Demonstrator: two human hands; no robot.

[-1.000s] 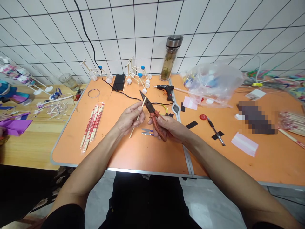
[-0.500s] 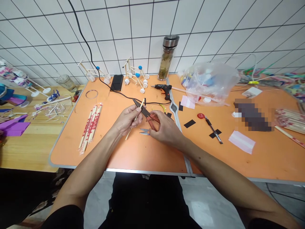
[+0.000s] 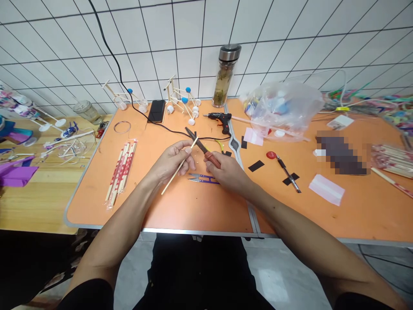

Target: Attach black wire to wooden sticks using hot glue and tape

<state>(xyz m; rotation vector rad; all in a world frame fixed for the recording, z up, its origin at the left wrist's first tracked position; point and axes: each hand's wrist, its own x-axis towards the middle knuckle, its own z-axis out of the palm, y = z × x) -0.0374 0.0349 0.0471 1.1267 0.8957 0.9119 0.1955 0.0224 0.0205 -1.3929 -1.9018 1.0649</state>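
Observation:
My left hand [image 3: 178,158] pinches a thin wooden chopstick [image 3: 173,178], which slants from lower left to upper right. In my right hand [image 3: 222,168] is a pair of long-nose pliers [image 3: 200,144] with dark jaws and red handles. The handles are squeezed together, and the jaws lie against or just beside the chopstick's upper end; which of these, I cannot tell. Purple-handled thread snips [image 3: 201,178] lie on the orange table below the pliers, partly covered by my right hand. Several wrapped chopsticks [image 3: 121,172] rest to the left of my left hand.
Behind my hands are a black glue gun [image 3: 221,119], a phone [image 3: 156,111], stick models with blue balls [image 3: 183,97] and a tea bottle [image 3: 223,77]. A plastic bag [image 3: 284,110] and a pen [image 3: 288,173] are on the right. A black cable [image 3: 118,71] crosses the table.
The spread plier handles have come together in my right hand, and the pliers have turned more upright. More of the chopstick and the snips now shows.

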